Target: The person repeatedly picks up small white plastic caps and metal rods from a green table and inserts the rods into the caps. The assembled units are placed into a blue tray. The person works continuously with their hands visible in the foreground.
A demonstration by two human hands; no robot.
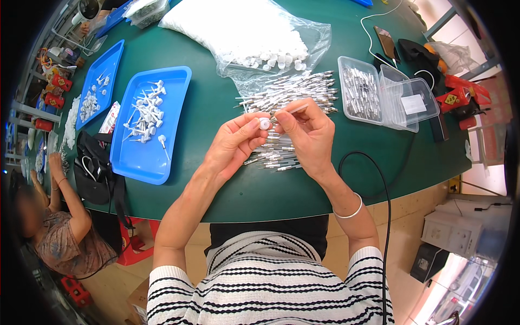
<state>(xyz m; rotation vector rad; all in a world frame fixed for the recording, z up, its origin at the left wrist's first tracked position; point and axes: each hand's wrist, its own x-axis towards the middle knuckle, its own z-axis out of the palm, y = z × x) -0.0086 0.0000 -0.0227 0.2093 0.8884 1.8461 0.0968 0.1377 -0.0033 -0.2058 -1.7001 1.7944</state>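
Over a spread pile of thin white-and-metal rods [281, 157], my two hands meet at the fingertips. My left hand [232, 142] pinches a small white round cap [265, 123] between thumb and forefinger. Just beside it, my right hand [307, 138] is closed on a slim pale rod [298, 109], with thumb and fingers covering most of it. The rod's tip is close to the cap; whether they touch is too small to tell. To the left, a blue tray [130, 165] holds several white caps with rods attached.
A large clear bag of white caps [279, 57] lies beyond the pile. At right stands a clear plastic box [346, 111] of rods, near a phone [385, 42] and a black cable [379, 168]. A second blue tray [111, 70], a black bag [92, 173] and a seated person [76, 233] are left.
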